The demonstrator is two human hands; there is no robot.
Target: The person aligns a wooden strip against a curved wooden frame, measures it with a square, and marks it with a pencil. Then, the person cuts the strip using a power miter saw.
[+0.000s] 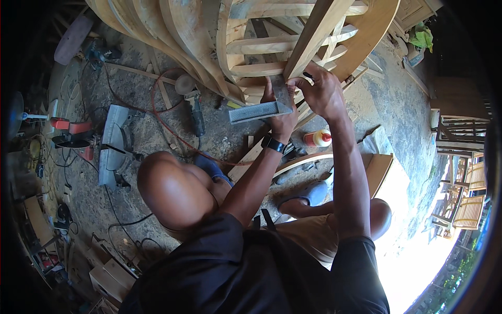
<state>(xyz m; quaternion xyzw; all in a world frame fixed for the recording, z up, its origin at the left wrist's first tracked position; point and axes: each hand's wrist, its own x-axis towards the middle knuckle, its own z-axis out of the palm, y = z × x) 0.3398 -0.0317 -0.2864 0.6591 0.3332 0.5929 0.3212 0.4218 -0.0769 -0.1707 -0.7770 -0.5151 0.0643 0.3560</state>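
A metal try square point(256, 111) lies against the lower end of a wooden beam point(320, 37), its blade running up to the wood. My left hand point(283, 124) is wrapped round the square from below, thumb raised beside the blade. Close by on the right, my right hand point(325, 93) is bent at the beam's end, its thumb by the blade. A short dark pencil-like stick point(308, 76) pokes out between its fingers; its tip is hidden. Behind the square rises a curved wooden frame point(261, 47) of slats and ribs.
An angle grinder point(196, 112) with a cord lies on the dusty floor. A white glue bottle point(318, 138) with a red cap stands near my right forearm. A mitre saw point(114, 146) is at the left. Wooden chairs point(469, 212) stand far right.
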